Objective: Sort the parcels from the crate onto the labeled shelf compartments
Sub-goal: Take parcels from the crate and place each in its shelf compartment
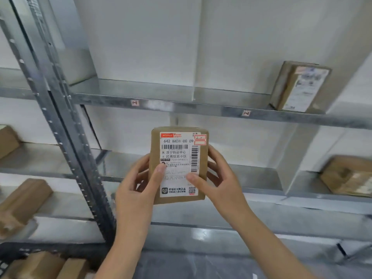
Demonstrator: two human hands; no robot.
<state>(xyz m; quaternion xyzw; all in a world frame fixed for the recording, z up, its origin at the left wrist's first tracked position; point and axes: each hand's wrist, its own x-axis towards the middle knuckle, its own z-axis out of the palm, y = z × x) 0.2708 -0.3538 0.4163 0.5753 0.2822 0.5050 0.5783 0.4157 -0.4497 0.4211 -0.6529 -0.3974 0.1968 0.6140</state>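
We hold one parcel (178,164) up before the shelf (181,106).
Our left hand (138,184) grips its left edge, our right hand (219,176) its right edge, thumbs (159,174) on the white label (175,156); parcel upright, mid-scene. Far right, top tier: another box (300,87) stands.

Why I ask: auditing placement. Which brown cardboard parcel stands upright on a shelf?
The brown cardboard parcel at the right end of the upper metal shelf; the other shelved parcels lie flat.
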